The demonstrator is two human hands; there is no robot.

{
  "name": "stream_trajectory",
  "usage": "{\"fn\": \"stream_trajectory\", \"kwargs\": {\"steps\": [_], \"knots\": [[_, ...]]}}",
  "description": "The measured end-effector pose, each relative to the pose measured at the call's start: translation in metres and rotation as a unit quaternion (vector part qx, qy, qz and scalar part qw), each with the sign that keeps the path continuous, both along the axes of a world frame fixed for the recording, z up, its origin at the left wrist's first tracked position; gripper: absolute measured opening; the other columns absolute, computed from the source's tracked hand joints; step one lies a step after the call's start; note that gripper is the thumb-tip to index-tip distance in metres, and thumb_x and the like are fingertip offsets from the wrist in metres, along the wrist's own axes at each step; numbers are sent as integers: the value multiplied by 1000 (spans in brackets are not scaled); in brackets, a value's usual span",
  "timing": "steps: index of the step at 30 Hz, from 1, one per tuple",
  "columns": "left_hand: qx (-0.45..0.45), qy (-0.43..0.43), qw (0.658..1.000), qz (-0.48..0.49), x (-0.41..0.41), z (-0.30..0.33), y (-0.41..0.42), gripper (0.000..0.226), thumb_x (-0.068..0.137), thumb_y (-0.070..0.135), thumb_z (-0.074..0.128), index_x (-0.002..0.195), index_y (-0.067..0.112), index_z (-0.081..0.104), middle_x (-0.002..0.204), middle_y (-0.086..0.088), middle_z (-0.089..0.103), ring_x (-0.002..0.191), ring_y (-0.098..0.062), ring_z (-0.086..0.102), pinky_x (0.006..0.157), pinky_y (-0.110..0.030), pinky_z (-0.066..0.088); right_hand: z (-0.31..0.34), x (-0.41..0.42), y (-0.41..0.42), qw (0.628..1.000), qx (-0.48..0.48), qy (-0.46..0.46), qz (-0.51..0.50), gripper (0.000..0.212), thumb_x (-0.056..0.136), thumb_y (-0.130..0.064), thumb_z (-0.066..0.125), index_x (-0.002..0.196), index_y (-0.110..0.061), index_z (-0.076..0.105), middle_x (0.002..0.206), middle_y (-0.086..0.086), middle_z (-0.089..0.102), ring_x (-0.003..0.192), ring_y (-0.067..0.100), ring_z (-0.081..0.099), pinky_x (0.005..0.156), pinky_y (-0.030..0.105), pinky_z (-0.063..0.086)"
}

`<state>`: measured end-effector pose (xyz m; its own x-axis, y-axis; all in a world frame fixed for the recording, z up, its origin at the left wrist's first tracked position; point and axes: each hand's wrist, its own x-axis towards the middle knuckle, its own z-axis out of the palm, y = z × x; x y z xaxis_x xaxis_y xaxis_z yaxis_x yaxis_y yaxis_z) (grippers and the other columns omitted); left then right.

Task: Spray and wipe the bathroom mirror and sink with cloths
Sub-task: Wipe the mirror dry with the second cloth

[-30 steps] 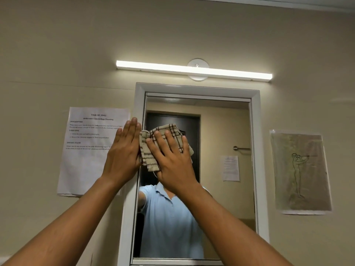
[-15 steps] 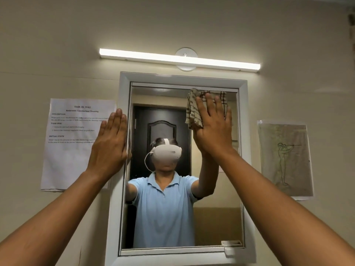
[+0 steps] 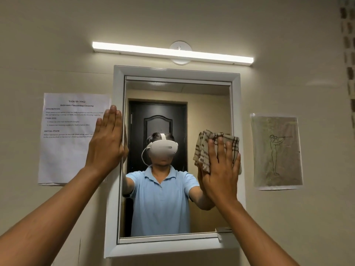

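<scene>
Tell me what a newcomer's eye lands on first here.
First the lit light bar above the white-framed mirror. Next, the right hand pressing a checked cloth flat against the glass at its right side, while the left hand lies flat on the frame's left edge.

A plain beige wall (image 3: 192, 20) fills the frame. A lit white tube light (image 3: 172, 52) runs slightly tilted across the upper middle, fixed on a round white mount (image 3: 180, 48). At middle left hangs a printed paper sheet (image 3: 67, 150) headed "TASK ID: 3062" (the smaller lines are mostly blurred). At middle right hangs a brownish sheet with a line drawing of a standing figure (image 3: 276, 152), in a clear sleeve. A column of dark patches (image 3: 348, 54) runs down the wall at the right edge.
</scene>
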<state>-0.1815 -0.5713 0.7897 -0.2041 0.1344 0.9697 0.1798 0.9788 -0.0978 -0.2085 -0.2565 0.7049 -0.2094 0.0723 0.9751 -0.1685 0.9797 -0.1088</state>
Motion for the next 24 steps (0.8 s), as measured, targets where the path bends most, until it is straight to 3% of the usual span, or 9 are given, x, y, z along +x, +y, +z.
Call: {"fn": "stream_trajectory", "kwargs": {"steps": [4,8,12,17,20,24], "knots": [[9,0,1000,-8,1,-4,1,80,77,21,26,153,6,8,162,-14,4,150,-26,1,122,-44,9,-5,13,-9,999,-12,-34,24,94,84,-84,12,158,-26,3,165,3,-8,152,25,-11,120,56,-6],[9,0,1000,-4,0,-4,0,77,80,20,27,153,6,7,162,-14,2,150,-26,0,122,-43,8,29,14,-25,998,-38,-33,37,86,86,-79,-3,157,-30,-1,165,0,-14,150,23,-18,117,62,-3],[3,-4,1000,-1,0,-4,-2,80,78,15,32,153,6,7,162,-14,2,150,-26,0,122,-43,9,84,2,-51,998,-53,-12,44,68,97,-65,12,156,-35,-3,164,0,-16,149,27,-20,115,65,-3],[2,-2,1000,-16,-1,-4,-3,79,79,13,33,153,6,7,162,-14,3,150,-26,1,122,-44,10,114,-7,-77,999,-30,1,28,65,99,-52,27,157,-34,2,166,3,-7,151,29,-12,115,65,2],[0,-4,1000,-20,-1,-4,-4,82,81,10,44,153,6,7,162,-14,2,150,-26,0,122,-43,9,80,-1,-79,998,43,16,41,62,100,-47,26,157,-33,5,166,4,-5,152,29,-8,116,64,6],[-5,-19,1000,-14,2,-4,-5,93,79,7,61,153,7,5,161,-13,0,149,-25,-2,122,-43,7,-15,9,-85,985,165,7,50,64,101,-46,34,157,-29,10,166,5,2,152,29,0,114,66,16]]}}
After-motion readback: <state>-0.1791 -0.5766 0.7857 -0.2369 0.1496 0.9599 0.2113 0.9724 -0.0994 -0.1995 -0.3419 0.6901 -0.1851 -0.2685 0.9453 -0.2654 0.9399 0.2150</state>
